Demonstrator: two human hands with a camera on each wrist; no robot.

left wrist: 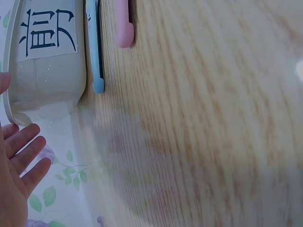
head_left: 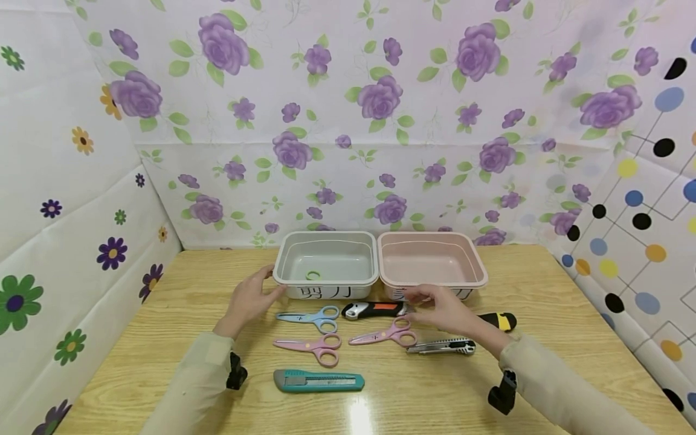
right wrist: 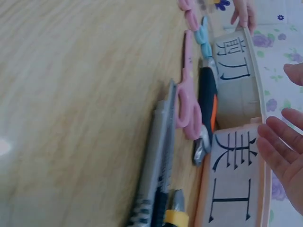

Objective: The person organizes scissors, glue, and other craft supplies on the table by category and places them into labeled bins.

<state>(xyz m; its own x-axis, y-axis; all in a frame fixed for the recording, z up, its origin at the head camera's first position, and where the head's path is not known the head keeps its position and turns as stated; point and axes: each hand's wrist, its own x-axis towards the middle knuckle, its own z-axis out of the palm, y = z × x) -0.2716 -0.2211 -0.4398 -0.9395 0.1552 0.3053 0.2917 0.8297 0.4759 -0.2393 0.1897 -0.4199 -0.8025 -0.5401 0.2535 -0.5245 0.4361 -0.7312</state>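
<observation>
My left hand [head_left: 250, 301] is at the left end of the grey bin [head_left: 326, 283], fingers extended beside its rim and thumb near the front corner. In the left wrist view, these fingers [left wrist: 28, 149] are spread loosely. My right hand [head_left: 443, 311] hovers by the front of the pink bin [head_left: 433, 283], fingers loosely bent and holding nothing; whether they touch the rim I cannot tell. Below it lie pink scissors [head_left: 383, 335], a black-and-orange utility knife [head_left: 375, 310] and a silver utility knife [head_left: 441, 346]. A light green loop [head_left: 312, 275] shows inside the grey bin.
Blue scissors [head_left: 310, 317] and another pair of pink scissors [head_left: 310, 345] lie before the grey bin. A teal utility knife [head_left: 319, 381] is nearest the front. A black-and-yellow handle [head_left: 501, 321] lies partly behind the right wrist. Floral cloth [head_left: 348, 121] hangs behind the bins.
</observation>
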